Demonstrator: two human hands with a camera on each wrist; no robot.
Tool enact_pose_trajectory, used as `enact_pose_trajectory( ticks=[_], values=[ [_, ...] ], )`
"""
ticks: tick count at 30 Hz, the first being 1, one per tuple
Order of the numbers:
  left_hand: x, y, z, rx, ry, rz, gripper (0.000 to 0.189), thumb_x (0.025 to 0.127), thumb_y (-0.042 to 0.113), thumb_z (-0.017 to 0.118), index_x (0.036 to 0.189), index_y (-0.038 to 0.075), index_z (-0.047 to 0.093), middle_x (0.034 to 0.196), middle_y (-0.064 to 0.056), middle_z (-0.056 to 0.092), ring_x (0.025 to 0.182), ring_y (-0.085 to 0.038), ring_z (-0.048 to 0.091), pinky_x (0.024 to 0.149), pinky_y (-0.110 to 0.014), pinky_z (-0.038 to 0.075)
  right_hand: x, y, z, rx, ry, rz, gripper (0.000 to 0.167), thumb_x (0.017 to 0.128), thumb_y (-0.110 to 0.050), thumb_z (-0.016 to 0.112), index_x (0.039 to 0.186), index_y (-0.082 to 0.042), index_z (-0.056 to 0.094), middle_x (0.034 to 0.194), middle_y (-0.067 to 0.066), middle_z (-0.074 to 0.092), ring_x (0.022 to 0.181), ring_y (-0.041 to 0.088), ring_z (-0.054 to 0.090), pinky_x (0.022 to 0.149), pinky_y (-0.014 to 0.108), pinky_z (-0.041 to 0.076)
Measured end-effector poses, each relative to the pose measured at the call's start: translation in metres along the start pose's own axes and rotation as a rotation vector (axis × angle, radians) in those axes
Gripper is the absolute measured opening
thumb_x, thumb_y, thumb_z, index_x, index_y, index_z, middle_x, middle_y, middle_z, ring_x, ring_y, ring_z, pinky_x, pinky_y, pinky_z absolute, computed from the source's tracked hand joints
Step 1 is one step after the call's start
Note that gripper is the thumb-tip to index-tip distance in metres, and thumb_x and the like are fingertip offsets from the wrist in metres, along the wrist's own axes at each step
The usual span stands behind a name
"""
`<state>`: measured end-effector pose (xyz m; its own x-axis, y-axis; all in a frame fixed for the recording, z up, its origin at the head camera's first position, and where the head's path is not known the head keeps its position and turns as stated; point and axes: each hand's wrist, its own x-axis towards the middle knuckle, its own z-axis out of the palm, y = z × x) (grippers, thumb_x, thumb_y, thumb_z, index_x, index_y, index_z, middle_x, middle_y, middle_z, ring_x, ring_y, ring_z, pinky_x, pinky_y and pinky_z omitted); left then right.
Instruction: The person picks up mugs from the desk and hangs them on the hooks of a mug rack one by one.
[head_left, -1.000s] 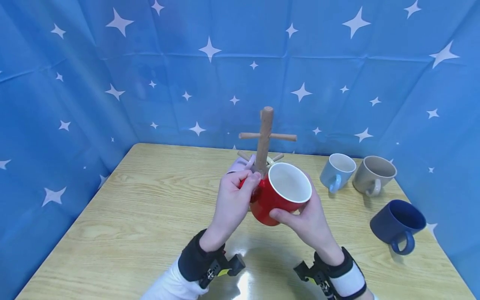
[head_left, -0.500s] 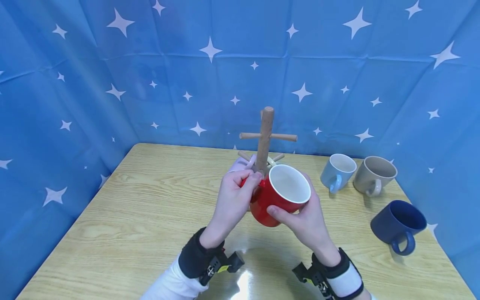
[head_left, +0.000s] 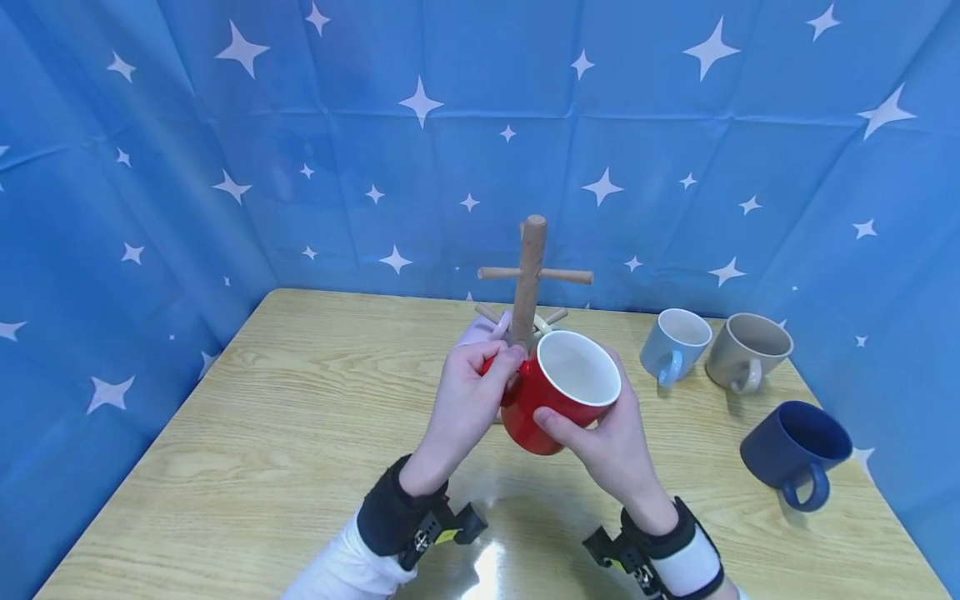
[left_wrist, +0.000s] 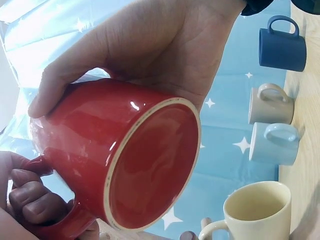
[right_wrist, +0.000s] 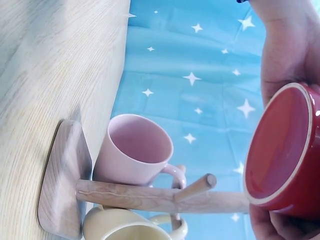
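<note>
In the head view a red mug (head_left: 543,412) with a white inside is held tilted in front of the wooden mug tree (head_left: 528,287). My left hand (head_left: 467,408) pinches the mug's handle; its fingers curl round it in the left wrist view. My right hand (head_left: 617,442) grips the body from the right, thumb on the near side. Seen in the right wrist view, a pale pink mug (right_wrist: 132,155) and a cream mug (right_wrist: 125,227) hang by their handles on lower pegs. The mug and hands hide much of the tree's lower part in the head view.
To the right on the wooden table (head_left: 262,433) stand a light blue mug (head_left: 671,342), a beige mug (head_left: 742,354) and a navy mug (head_left: 791,450). Two upper pegs stick out sideways from the tree's post. A blue star-patterned curtain (head_left: 360,150) surrounds the table.
The red mug and both hands stay almost in place. The mug's rim has sunk slightly, and the right wrist has shifted a little to the left.
</note>
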<state>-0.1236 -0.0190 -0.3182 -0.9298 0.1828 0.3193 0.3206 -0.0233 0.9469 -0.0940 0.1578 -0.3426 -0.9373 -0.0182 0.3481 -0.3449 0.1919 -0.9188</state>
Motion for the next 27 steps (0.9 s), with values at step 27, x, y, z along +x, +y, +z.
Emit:
enact_pose_trajectory(
  ticks=[27],
  values=[
    [0.006,0.001,-0.011,0.296,-0.019,0.051,0.012,0.099,0.019,0.072,0.103,0.008,0.074,0.1,-0.009,0.073,0.079,-0.015,0.069,0.066,-0.025,0.063,0.001,0.006,0.002,0.008,0.05,0.072,0.076,0.081,0.0,0.079,0.149,-0.006,0.044,0.141,0.007,0.06,0.123,0.01,0.059,0.091,0.02,0.058]
  ],
)
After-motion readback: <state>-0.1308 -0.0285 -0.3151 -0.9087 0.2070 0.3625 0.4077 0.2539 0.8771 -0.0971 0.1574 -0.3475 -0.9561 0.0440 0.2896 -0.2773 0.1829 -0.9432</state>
